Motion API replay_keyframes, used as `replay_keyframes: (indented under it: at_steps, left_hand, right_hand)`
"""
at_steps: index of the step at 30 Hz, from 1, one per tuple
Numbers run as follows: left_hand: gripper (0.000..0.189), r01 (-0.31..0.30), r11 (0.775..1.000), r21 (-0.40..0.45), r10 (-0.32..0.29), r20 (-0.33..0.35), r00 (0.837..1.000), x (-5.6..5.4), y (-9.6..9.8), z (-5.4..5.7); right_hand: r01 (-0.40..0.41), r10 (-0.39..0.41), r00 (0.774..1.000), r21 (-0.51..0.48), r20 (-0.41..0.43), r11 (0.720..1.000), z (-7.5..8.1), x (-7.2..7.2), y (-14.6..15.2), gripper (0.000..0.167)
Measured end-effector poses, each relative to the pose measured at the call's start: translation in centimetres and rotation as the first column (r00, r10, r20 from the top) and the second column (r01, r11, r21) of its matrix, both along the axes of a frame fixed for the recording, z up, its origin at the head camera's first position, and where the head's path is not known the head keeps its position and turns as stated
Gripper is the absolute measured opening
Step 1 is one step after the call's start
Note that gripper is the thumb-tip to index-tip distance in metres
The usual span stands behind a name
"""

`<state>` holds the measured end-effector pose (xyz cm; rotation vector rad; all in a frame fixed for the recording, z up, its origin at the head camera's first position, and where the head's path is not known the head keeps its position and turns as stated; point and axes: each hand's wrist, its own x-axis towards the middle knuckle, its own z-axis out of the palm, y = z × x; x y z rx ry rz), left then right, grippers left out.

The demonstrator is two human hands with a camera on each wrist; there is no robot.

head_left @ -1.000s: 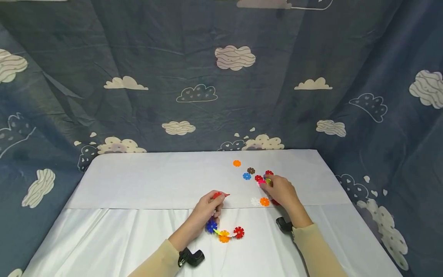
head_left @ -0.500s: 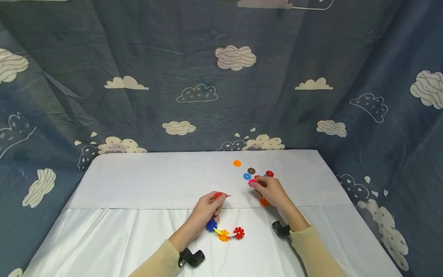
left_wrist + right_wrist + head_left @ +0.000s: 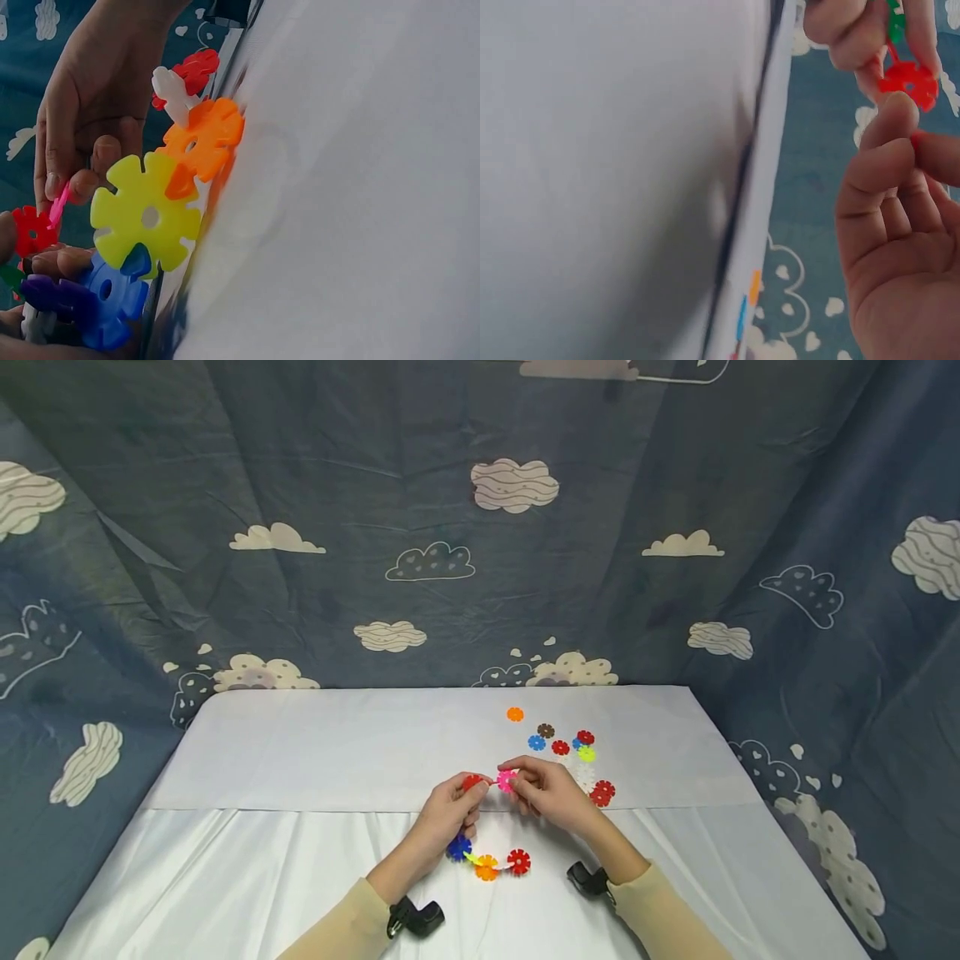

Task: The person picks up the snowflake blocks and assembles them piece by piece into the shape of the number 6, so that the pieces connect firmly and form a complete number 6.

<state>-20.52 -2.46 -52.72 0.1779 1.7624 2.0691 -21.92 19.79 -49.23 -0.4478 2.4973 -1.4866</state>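
Observation:
My left hand (image 3: 446, 810) pinches a red flower-shaped interlocking disc (image 3: 472, 782), part of a linked disc chain. In the left wrist view the chain includes purple (image 3: 60, 296), blue (image 3: 112, 304), yellow (image 3: 146, 214), orange (image 3: 210, 139), white (image 3: 172, 94) and red (image 3: 196, 71) discs. Its lower part hangs in a curve near the white cloth. My right hand (image 3: 555, 793) pinches a pink disc (image 3: 506, 781) between thumb and fingers. The pink disc is held edge-on beside the red disc (image 3: 34, 231); whether their slots are joined cannot be made out.
Several loose discs lie at the back right of the white-covered table (image 3: 300, 743), among them orange (image 3: 515, 714), brown (image 3: 546, 731), light blue (image 3: 536, 742), yellow-green (image 3: 587, 753) and red (image 3: 602, 792). A dark cloud-patterned curtain (image 3: 435, 610) hangs behind.
The right hand has picked the pink disc from the loose pieces and carried it left and nearer, up to the red disc. The left hand has stayed almost still with the chain.

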Motion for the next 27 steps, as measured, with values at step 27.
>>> replay_keyframes:
  at_steps: [27]
  left_hand:
    - [0.037, -0.044, 0.999, 0.005, 0.044, -0.021, 0.999, -0.14, -0.04, -0.02]
  right_hand:
    - [0.018, -0.019, 0.996, -0.015, -0.089, 1.000, 0.08, 0.29, -0.10, 0.025]
